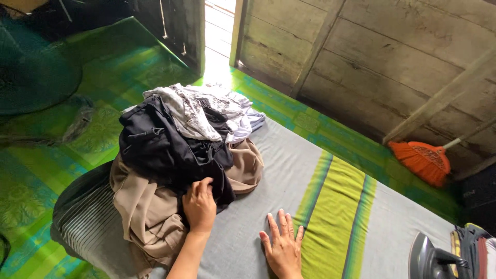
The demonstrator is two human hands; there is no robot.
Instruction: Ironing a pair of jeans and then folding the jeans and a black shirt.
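A heap of clothes lies on a grey cloth point(289, 155) with green and yellow stripes. On the heap, a black garment point(165, 150) rests over a tan garment point(144, 212), with white and patterned pieces point(206, 108) behind. My left hand point(199, 206) grips the edge of the black garment near the front of the heap. My right hand point(283, 248) lies flat on the grey cloth, fingers spread, just right of the heap and holding nothing.
An iron point(431, 258) stands at the lower right beside folded clothes point(478, 248). An orange broom point(421, 160) leans on the wooden wall. A green patterned mat point(113, 67) covers the floor. A dark fan point(31, 72) sits far left. A doorway gap point(219, 31) is behind.
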